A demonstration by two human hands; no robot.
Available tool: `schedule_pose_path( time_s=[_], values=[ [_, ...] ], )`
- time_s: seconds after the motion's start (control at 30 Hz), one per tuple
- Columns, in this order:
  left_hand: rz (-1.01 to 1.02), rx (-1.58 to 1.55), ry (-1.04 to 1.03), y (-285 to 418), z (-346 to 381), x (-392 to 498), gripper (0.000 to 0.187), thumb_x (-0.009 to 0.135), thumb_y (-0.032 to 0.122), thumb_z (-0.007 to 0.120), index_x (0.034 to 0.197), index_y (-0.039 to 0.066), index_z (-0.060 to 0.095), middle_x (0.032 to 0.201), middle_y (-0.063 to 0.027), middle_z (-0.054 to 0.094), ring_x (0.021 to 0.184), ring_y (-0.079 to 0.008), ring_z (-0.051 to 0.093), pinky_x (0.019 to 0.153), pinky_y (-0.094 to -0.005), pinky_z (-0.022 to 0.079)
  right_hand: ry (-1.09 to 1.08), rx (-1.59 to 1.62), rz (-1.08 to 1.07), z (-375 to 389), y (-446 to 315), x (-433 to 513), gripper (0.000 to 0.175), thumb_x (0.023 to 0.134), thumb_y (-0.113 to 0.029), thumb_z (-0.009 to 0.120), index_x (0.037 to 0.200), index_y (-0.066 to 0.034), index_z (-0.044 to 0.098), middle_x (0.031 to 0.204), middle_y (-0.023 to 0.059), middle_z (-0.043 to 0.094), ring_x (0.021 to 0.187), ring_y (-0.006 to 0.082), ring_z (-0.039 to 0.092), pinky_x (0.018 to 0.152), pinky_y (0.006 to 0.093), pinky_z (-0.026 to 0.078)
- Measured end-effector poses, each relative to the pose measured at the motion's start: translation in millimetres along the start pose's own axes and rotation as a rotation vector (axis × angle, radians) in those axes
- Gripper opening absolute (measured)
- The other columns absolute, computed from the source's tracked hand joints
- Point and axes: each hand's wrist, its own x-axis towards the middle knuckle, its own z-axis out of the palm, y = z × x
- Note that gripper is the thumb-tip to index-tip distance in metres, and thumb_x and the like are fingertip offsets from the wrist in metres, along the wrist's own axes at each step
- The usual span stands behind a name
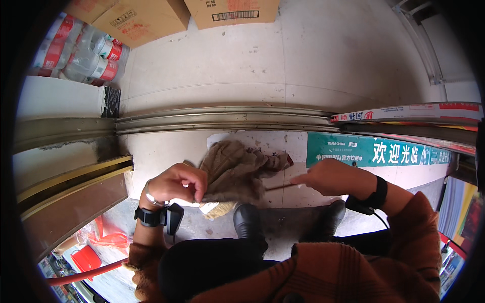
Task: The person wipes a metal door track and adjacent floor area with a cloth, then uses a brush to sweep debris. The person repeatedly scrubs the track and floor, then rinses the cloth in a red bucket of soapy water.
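A crumpled grey-brown fluffy cloth (231,170) lies on the pale tiled sill in front of me, with a printed end at its right side. My left hand (176,183) pinches the cloth's near left edge between thumb and fingers. To the right, my right hand (329,178) grips the end of a thin brown strip (280,187) that runs to the cloth. Whether this strip is a cord or a stick, I cannot tell. A yellowish fuzzy piece (219,209) shows under the cloth's near edge, close to my dark shoe (246,219).
Beyond the sill runs a metal sliding-door track (227,119). A green sticker (363,149) with writing is on the sill's right. Cardboard boxes (147,22) and packed plastic bottles (91,62) stand at the far left. A red container (86,258) sits at the lower left.
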Motion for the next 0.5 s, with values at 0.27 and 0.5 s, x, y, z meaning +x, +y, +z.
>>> schedule_pose_path(
  time_s=[0.27,0.5],
  values=[
    [0.003,-0.005,0.578,-21.0,3.8,12.4,0.03,0.066,-0.015,0.048,0.089,0.0,0.062,0.083,0.0001,0.059,0.077,-0.0086,0.056,0.07,-0.0212,0.045,0.217,0.091,0.134,17.2,-4.7,-5.2,0.053,0.082,-0.018,0.065,0.133,-0.0136,0.049,0.073,0.0113,0.064,0.066,0.0282,0.063,0.059,0.0354,0.048],
    [0.3,-0.061,0.649,-19.3,14.2,26.6,0.031,0.074,-0.015,0.053,0.098,0.002,0.061,0.095,-0.0008,0.059,0.086,-0.0087,0.056,0.078,-0.0218,0.044,0.505,1.108,0.201,63.4,-40.0,118.6,0.057,0.08,-0.016,0.072,0.13,-0.0018,0.046,0.07,0.0,0.056,0.066,0.0076,0.051,0.06,0.0248,0.044]
  ],
)
